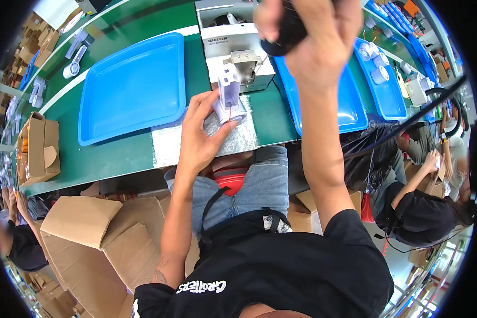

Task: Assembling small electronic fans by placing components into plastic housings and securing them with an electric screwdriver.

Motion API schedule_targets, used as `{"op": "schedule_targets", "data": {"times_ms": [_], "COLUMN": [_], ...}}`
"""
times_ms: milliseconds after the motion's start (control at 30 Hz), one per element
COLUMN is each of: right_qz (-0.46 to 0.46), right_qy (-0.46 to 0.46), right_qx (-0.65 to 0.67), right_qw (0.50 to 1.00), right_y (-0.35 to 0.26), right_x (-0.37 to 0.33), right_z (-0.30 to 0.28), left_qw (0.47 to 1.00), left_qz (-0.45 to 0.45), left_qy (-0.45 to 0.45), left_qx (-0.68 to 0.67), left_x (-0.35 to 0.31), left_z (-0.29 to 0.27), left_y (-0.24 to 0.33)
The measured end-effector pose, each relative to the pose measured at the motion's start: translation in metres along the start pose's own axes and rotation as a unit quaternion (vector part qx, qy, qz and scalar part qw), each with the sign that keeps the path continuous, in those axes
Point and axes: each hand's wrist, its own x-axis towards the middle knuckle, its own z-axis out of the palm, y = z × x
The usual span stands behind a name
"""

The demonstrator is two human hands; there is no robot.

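My left hand (199, 135) is closed around the base of a white plastic housing (229, 91), which stands upright with a short red wire at its lower front. Under it lies a silvery padded mat (167, 146) on the green table. My right hand (323, 50) is raised high at the upper right, gripping a black tool (287, 32) that is cut off by the top edge. Its kind is hard to make out at this blur. Just beyond the housing stands a white metal machine box (217, 49) with a small metal bracket mechanism (245, 62) on its front.
To the left lies a large blue tray (132, 87); a second blue tray (350, 108) sits under my right arm. Farther right, another blue tray (384, 95) holds white round parts. Cardboard boxes (40, 151) flank the table. A black cable (408, 124) crosses the right side. Co-workers sit on both sides.
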Motion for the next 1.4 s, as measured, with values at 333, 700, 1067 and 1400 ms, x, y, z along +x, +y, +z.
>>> {"op": "schedule_targets", "data": {"times_ms": [333, 700, 1067, 1400], "right_qz": [-0.006, -0.224, 0.065, 0.092], "right_qy": [-0.048, -0.206, -0.018, -0.031], "right_qx": [0.092, 0.235, 0.096, 0.010], "right_qw": [0.995, 0.923, 0.993, 0.995], "right_y": [0.000, 0.056, 0.002, -0.003], "right_x": [-0.020, 0.009, -0.031, -0.030], "right_z": [0.018, 0.003, 0.029, 0.014], "left_qw": [1.000, 1.000, 1.000, 0.998], "left_qz": [-0.008, 0.008, 0.008, 0.008], "left_qy": [0.004, 0.006, -0.007, -0.015], "left_qx": [0.026, 0.029, 0.024, 0.061], "left_x": [-0.001, -0.001, -0.002, -0.005], "left_z": [-0.003, -0.002, -0.004, -0.012], "left_y": [0.003, 0.003, 0.002, 0.003]}}
